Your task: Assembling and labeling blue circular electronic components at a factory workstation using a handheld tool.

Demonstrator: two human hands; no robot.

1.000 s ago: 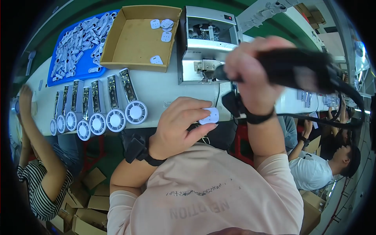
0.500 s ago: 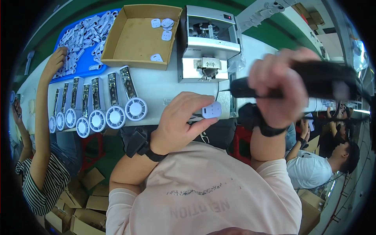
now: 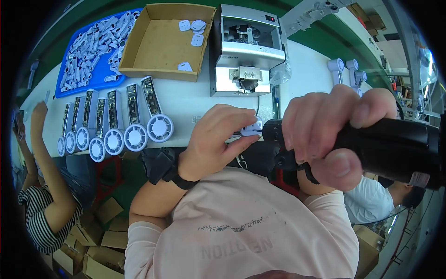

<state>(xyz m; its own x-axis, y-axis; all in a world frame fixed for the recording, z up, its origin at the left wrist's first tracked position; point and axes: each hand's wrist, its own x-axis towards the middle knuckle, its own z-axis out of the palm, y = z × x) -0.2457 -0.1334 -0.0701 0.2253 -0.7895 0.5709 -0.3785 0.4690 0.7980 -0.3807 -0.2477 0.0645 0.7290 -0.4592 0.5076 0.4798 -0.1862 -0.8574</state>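
Note:
My left hand (image 3: 209, 142) is closed, pinching a small white plastic part (image 3: 251, 129) between thumb and fingers just over the table's near edge. Wrapped round a black electric screwdriver (image 3: 395, 144), my right hand (image 3: 325, 128) holds it level from the right. The driver's nose points left at the white part, and its thin bit appears to reach that part. Exactly where the bit sits is too small to tell. To the left stands a row of white round-headed units (image 3: 136, 137) with bare circuit boards in their handles.
A silver screw-feeder machine (image 3: 251, 53) stands at the back middle. Beside it is a cardboard box (image 3: 130, 69) with several white parts (image 3: 197, 40). Farther left, a blue tray (image 3: 95, 88) holds many white pieces. More white units (image 3: 335, 65) lie back right. A co-worker's arm (image 3: 46, 153) is at left.
My right hand has brought the screwdriver down and nearer, its bit now at the white part. My left hand has barely moved. The co-worker's hand has left the blue tray.

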